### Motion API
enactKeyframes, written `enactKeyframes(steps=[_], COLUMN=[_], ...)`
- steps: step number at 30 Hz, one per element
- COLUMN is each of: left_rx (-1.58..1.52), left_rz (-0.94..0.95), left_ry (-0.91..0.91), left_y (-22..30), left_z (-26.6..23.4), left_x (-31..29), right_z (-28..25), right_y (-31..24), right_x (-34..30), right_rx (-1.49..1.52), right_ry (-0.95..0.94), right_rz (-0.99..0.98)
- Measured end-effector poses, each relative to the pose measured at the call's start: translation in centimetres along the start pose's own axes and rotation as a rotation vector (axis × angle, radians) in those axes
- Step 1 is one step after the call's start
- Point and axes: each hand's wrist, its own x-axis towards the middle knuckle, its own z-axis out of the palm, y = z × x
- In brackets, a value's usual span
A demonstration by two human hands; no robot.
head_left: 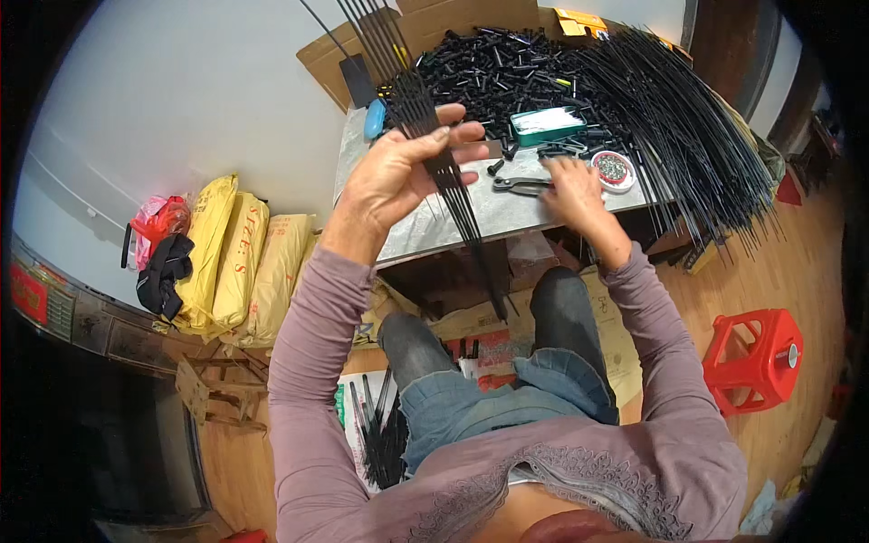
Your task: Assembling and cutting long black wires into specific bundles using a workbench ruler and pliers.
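Note:
A bundle of long thin black rods [463,217] slants across my left hand [385,181], which grips it between thumb and fingers above the table's left part. The rods reach up past the table's back and down over its front edge. My right hand [577,195] is low over the tabletop, fingers bent and slightly blurred, beside dark-handled pliers [520,185]. Whether it touches them I cannot tell. A small black cylindrical piece [495,168] lies near the pliers. Right of my fingers sits a round white tub [614,170] of tiny metallic pieces.
A large heap of short black parts [493,77] covers the table's back, with a green-rimmed box [548,127] before it. Many black rods [692,136] hang over the right edge. Yellow sacks [240,258] stand left; a red stool [756,357] stands right. More black rods [380,434] lie beside my leg.

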Motion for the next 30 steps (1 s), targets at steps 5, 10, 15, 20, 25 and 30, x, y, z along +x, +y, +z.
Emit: enactKeyframes(steps=[5,10,15,20,25,30], left_rx=[0.048,0.020,0.025,0.085,-0.020,0.013], left_rz=[-0.066,-0.053,0.050,-0.048,-0.123,-0.181], left_ry=[-0.143,-0.232,-0.266,-0.029,-0.047,-0.094], left_y=[-0.1,0.1,-1.4,-13.3,-16.0,-15.8], left_z=[0.7,0.4,-1.9,-6.7,-8.8,-8.5], left_x=[-2.4,-4.7,-6.6,-0.3,0.1,0.6], right_z=[-5.7,-4.1,0.4,1.5,-4.8,-3.3], right_y=[-8.3,-10.8,-9.2,-4.4,-4.9,-10.9], right_x=[0.8,1.9,8.9,16.2,11.2,7.5], right_rx=[0.816,1.027,0.502,-0.508,1.191,1.611], right_ry=[0.230,-0.383,0.118,0.443,-0.541,-0.528], right_rz=[-0.673,-0.652,-0.760,-0.477,-0.555,-0.356])
